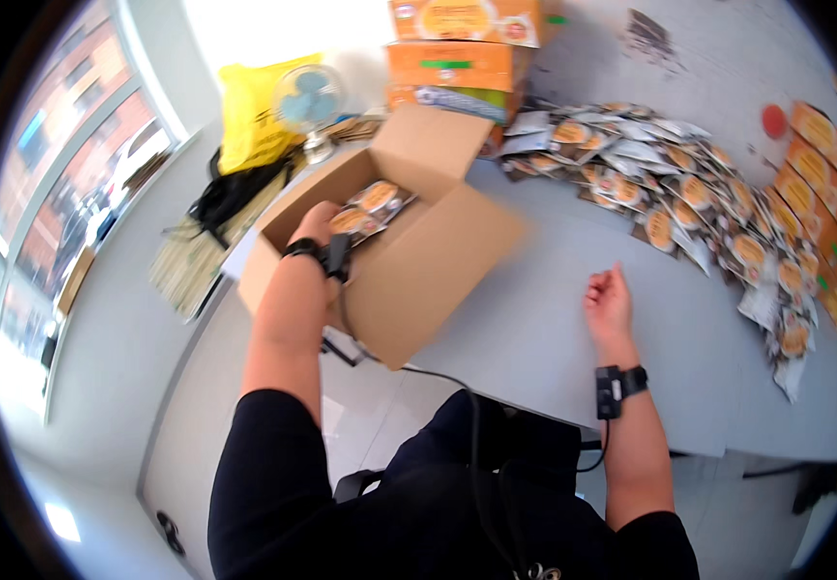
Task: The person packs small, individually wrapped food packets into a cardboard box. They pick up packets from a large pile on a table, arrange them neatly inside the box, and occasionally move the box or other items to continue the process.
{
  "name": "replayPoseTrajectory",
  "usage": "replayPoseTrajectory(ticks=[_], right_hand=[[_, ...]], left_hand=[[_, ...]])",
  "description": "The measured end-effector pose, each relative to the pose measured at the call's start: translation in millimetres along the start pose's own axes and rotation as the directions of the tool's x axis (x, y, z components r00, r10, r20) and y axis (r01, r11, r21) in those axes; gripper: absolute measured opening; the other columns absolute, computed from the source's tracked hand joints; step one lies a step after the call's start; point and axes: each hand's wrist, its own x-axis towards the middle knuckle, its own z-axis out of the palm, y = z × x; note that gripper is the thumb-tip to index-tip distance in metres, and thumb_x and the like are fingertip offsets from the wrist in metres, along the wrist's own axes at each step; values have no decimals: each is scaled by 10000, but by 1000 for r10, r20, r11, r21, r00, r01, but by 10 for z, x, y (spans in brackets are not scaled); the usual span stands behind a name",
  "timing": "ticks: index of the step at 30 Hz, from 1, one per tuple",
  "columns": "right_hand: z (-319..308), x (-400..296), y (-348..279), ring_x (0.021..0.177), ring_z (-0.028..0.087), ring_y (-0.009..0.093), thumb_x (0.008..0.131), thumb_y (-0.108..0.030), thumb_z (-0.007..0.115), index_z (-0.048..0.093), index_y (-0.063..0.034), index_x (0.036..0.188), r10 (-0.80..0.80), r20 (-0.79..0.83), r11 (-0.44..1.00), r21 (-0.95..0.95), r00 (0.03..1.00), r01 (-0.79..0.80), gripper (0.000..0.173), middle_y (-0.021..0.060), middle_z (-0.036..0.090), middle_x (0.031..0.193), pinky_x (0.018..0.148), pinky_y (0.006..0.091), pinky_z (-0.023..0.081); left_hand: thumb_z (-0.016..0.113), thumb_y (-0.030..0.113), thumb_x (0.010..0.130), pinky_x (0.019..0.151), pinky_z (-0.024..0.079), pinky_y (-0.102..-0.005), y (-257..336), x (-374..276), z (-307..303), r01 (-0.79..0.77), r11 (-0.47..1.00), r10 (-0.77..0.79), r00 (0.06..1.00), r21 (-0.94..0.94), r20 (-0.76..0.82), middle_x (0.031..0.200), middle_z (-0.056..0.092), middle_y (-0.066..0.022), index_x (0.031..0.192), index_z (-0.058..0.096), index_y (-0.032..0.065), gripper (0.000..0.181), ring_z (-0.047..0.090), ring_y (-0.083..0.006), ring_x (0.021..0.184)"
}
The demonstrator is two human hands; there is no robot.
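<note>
An open cardboard box [429, 272] stands on the left part of the grey table, its flaps spread. My left hand [320, 220] reaches inside it, next to a few sachets [371, 206] with orange round prints. The wrist band and the angle hide most of its fingers, so whether it grips a sachet is unclear. Over the table to the right hovers my right hand [608, 301], fingers curled in and no object visible in it. The nearest things to that hand are sachets from a long heap [694, 192] curving along the table's far and right sides.
Orange cartons [451, 65] are stacked behind the box, and more orange cartons [821, 188] stand at the right. A small fan [309, 101] and a yellow bag [255, 119] are at the back left. A black cable [473, 428] hangs before my body.
</note>
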Motion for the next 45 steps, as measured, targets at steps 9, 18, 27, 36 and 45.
replayPoseTrajectory(ticks=[9, 18, 27, 36, 45], right_hand=[[28, 97, 115, 473, 431, 74, 881, -433, 517, 503, -107, 653, 15, -53, 1000, -20, 998, -16, 399, 3, 514, 607, 434, 205, 343], [-23, -7, -22, 506, 424, 74, 894, -455, 479, 508, -102, 651, -6, -40, 1000, -25, 999, 5, 430, -6, 496, 624, 482, 219, 358], [3, -47, -50, 517, 424, 77, 898, -452, 472, 503, -98, 657, -7, -54, 1000, -1, 999, 7, 430, -3, 495, 630, 493, 222, 362], [-66, 61, -3, 517, 444, 76, 887, -466, 484, 503, -109, 659, -24, -72, 997, 65, 997, 29, 424, -6, 504, 636, 473, 219, 363], [-101, 125, -88, 516, 440, 83, 875, -451, 514, 502, -114, 666, -57, -96, 986, 152, 994, 71, 397, -1, 508, 639, 468, 223, 359]], left_hand=[[586, 385, 782, 980, 278, -524, -455, 380, -240, 505, 631, -495, 847, -589, 195, 1341, 375, -132, 1293, 407, 66, 629, 306, -298, 1258], [528, 288, 872, 992, 287, -361, 2009, 139, -205, 306, 296, -218, 944, -905, 247, 1165, 471, -92, 1227, 461, 77, 419, 430, -201, 1118], [462, 210, 912, 972, 368, -357, 3354, -654, 421, 285, 178, 154, 937, -942, 313, 1125, 535, -93, 1233, 463, 19, 373, 480, -214, 1094], [433, 180, 923, 884, 446, -341, 3276, -1064, 1695, 601, 1, 155, 789, -799, 594, 1115, 563, -97, 1197, 471, 24, 317, 545, -213, 1017], [450, 214, 915, 909, 434, -351, 3130, -1145, 2052, 625, -52, 338, 745, -779, 575, 1151, 533, -124, 1267, 395, 18, 407, 530, -224, 1032]])
